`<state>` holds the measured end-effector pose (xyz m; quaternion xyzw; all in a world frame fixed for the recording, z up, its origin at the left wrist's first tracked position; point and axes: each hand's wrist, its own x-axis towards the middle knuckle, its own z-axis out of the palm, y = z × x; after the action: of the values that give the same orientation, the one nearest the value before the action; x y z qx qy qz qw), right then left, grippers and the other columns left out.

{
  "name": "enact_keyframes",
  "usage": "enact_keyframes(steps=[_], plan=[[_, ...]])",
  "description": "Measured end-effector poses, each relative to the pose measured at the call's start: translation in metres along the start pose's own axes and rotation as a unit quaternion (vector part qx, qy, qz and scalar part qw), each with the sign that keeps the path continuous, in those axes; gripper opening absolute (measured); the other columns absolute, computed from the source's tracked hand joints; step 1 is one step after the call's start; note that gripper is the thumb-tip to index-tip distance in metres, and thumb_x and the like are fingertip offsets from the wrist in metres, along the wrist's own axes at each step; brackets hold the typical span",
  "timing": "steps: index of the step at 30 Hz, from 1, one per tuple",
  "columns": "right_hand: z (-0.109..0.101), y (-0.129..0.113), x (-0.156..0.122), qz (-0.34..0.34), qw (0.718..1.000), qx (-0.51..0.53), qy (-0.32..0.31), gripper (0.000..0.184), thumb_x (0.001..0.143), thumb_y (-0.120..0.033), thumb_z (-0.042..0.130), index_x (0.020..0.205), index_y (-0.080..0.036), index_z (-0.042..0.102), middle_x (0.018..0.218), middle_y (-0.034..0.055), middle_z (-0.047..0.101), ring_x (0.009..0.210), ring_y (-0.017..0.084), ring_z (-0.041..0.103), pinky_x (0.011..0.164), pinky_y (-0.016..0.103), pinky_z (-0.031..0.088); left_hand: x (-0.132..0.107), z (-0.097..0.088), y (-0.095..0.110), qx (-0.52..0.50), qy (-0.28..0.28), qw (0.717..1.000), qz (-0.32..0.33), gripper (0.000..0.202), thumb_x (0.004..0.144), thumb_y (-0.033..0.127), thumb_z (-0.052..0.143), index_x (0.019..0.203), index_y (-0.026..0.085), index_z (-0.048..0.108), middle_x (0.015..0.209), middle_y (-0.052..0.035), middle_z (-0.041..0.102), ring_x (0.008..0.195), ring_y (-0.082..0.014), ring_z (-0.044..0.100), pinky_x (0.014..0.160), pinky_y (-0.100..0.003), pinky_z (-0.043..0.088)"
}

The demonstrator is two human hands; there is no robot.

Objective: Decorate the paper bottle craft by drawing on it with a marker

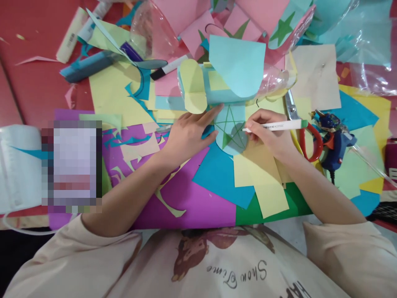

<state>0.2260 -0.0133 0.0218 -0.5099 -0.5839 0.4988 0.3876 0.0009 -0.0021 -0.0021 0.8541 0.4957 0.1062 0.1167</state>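
My right hand [268, 130] grips a white marker with a green end [283, 125], its tip at the right side of a light blue paper piece [230, 129]. That piece has a rounded lower edge and a five-pointed star drawn in green lines; one lower-left point is coloured in. My left hand [187, 136] lies with fingers stretched out, index finger and thumb at the paper's left edge. Just beyond is a clear plastic bottle [274, 79] wrapped with light blue and yellow paper. Blue and yellow sheets [252, 169] lie beneath the drawn piece.
Red-handled scissors [311, 142] and a blue glue gun [333, 153] lie to the right. Paper scraps [141, 147] cover the purple sheet [195, 203] at left. A black-capped marker [170, 67] and pink pieces with green stars lie at the back. A blurred-out rectangle [74, 161] is at far left.
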Motion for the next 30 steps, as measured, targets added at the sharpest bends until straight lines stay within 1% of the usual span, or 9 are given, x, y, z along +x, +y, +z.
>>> enact_keyframes(steps=[3, 5, 8, 10, 13, 21, 25, 27, 30], plan=[[0.0029, 0.0003, 0.0009, 0.025, 0.999, 0.008, -0.032, 0.014, 0.079, -0.018, 0.063, 0.066, -0.018, 0.056, 0.059, -0.0025, 0.06, 0.046, 0.006, 0.048, 0.041, 0.021, 0.034, -0.0007, 0.0006, -0.0011, -0.002, 0.008, 1.0, 0.007, 0.055, 0.093, 0.034, 0.045, 0.147, 0.023, 0.04, 0.11, -0.0081, 0.066, 0.096, -0.0241, 0.064, 0.09, -0.037, 0.047], [0.0047, -0.0003, 0.0003, 0.034, 0.998, -0.01, -0.043, 0.02, 0.079, -0.019, 0.063, 0.062, -0.018, 0.053, 0.056, -0.0027, 0.057, 0.046, 0.006, 0.046, 0.042, 0.021, 0.033, -0.001, 0.0008, -0.0014, -0.002, 0.011, 1.0, 0.007, 0.055, 0.093, 0.033, 0.045, 0.147, 0.023, 0.04, 0.11, -0.0078, 0.066, 0.096, -0.0238, 0.064, 0.09, -0.037, 0.047], [0.006, -0.0008, -0.0018, 0.028, 0.997, -0.054, -0.043, 0.032, 0.078, -0.021, 0.064, 0.054, -0.019, 0.044, 0.05, -0.0048, 0.046, 0.045, 0.005, 0.039, 0.043, 0.023, 0.027, -0.0009, 0.0004, -0.0009, -0.004, 0.006, 1.0, 0.002, 0.055, 0.093, 0.033, 0.046, 0.147, 0.023, 0.039, 0.112, -0.0081, 0.066, 0.096, -0.0244, 0.064, 0.091, -0.038, 0.047], [0.0062, -0.0002, -0.0029, 0.017, 0.996, -0.079, -0.044, 0.037, 0.077, -0.018, 0.062, 0.051, -0.019, 0.037, 0.047, -0.0063, 0.037, 0.045, 0.004, 0.032, 0.043, 0.024, 0.023, -0.0005, -0.0002, -0.0004, -0.005, 0.004, 1.0, -0.001, 0.055, 0.093, 0.033, 0.046, 0.147, 0.023, 0.04, 0.111, -0.0083, 0.066, 0.096, -0.0246, 0.065, 0.091, -0.038, 0.047], [0.0064, 0.0008, -0.0032, 0.007, 0.993, -0.105, -0.047, 0.038, 0.075, -0.012, 0.057, 0.05, -0.02, 0.03, 0.047, -0.0072, 0.029, 0.047, 0.004, 0.026, 0.044, 0.025, 0.018, 0.0001, -0.0008, 0.0001, -0.007, 0.003, 1.0, 0.0, 0.055, 0.093, 0.033, 0.047, 0.146, 0.023, 0.041, 0.108, -0.0073, 0.066, 0.094, -0.0239, 0.065, 0.09, -0.038, 0.047], [0.0088, 0.0006, -0.0046, 0.006, 0.992, -0.108, -0.061, 0.037, 0.074, -0.01, 0.054, 0.054, -0.021, 0.025, 0.051, -0.0074, 0.023, 0.05, 0.004, 0.021, 0.047, 0.026, 0.017, 0.0007, -0.0024, 0.0019, -0.01, -0.008, 1.0, -0.009, 0.055, 0.092, 0.032, 0.047, 0.146, 0.022, 0.042, 0.106, -0.0082, 0.066, 0.095, -0.0252, 0.064, 0.09, -0.039, 0.048], [0.0082, 0.0018, -0.0042, 0.009, 0.993, -0.105, -0.056, 0.038, 0.072, -0.008, 0.055, 0.052, -0.02, 0.025, 0.05, -0.0078, 0.024, 0.048, 0.004, 0.022, 0.045, 0.025, 0.017, 0.0005, -0.0024, 0.0018, -0.007, -0.01, 1.0, -0.01, 0.056, 0.092, 0.032, 0.047, 0.147, 0.022, 0.04, 0.105, -0.0078, 0.066, 0.095, -0.025, 0.064, 0.09, -0.039, 0.047], [0.0067, 0.0019, -0.0022, 0.021, 0.996, -0.077, -0.029, 0.037, 0.072, -0.009, 0.055, 0.05, -0.02, 0.028, 0.046, -0.0076, 0.029, 0.044, 0.004, 0.029, 0.044, 0.024, 0.021, 0.0003, -0.0016, 0.0012, -0.003, -0.008, 1.0, -0.008, 0.056, 0.092, 0.031, 0.047, 0.147, 0.022, 0.04, 0.105, -0.0076, 0.066, 0.094, -0.0245, 0.064, 0.089, -0.038, 0.047], [0.0039, 0.0015, 0.0008, 0.041, 0.999, -0.015, 0.026, 0.034, 0.076, -0.013, 0.058, 0.049, -0.02, 0.038, 0.044, -0.0061, 0.04, 0.039, 0.005, 0.04, 0.04, 0.022, 0.028, 0.0, -0.0007, 0.0006, -0.001, -0.001, 1.0, 0.001, 0.056, 0.092, 0.031, 0.047, 0.147, 0.022, 0.04, 0.107, -0.0073, 0.066, 0.095, -0.0241, 0.064, 0.089, -0.037, 0.047]])
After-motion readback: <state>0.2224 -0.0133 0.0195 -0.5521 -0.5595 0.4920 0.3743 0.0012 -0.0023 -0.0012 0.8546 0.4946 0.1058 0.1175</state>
